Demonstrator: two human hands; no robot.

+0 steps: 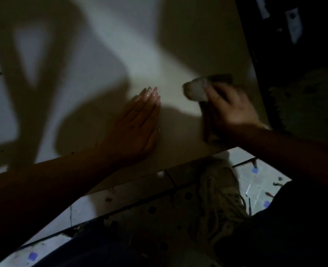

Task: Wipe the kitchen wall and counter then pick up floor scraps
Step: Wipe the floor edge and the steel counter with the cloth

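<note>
From the head view, my right hand has its grip clenched round a wiping cloth; the pale bunched end pokes out beyond my fingers toward the left, and a darker part of it trails down under my palm toward the near edge of the tabletop; the hand is blurred, so I cannot say just how the fingers wrap it, though it looks like a full fist hold. My left hand lies flat on the same surface, grip released, fingers straight and together and pointing away from me; it holds nothing and seems only to brace me.

The cloth sits just to the right of my left fingertips, apart from them, with a lit strip of bare surface between; its long axis seems to run from the bunched end down toward the near edge; the right hand is the one on it, so I judge the next stroke belongs to that hand, sweeping left over the lit patch toward the left hand or away toward the dark right edge.

Count: two hands, one cloth, one shoe on the tiled floor below the edge; small dark scraps dot the tiles, too dim to number.
</note>
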